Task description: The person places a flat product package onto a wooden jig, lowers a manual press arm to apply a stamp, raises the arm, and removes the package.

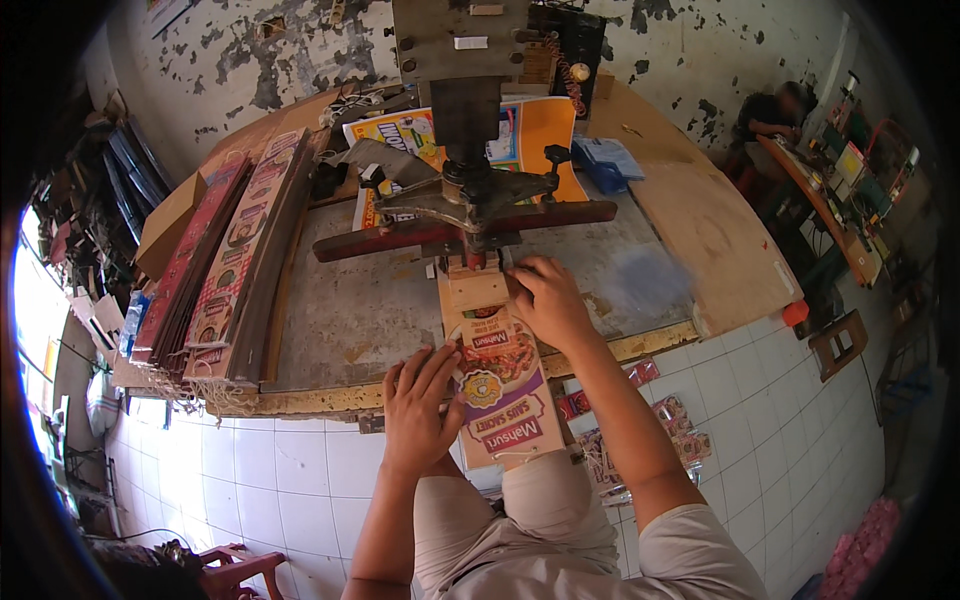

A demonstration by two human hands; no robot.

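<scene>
L hand [422, 405] loosely spread w/ fingertips on printed card [505, 388]; R hand [548, 305] half-curled nr wood block [478, 290], grip unclear.

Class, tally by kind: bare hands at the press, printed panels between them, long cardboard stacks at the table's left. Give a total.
Bare hands (left hand, right hand): 2
Tan cardboard panel with red-and-purple print: 1
Long red-patterned cardboard stacks: 2
Total: 5

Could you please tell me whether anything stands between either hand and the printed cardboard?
Nothing visible stands between the left hand and the printed cardboard, whose left edge it touches. The wooden block stands just left of the right hand, over part of the cardboard, but nothing visible blocks that hand from the right edge.
</scene>
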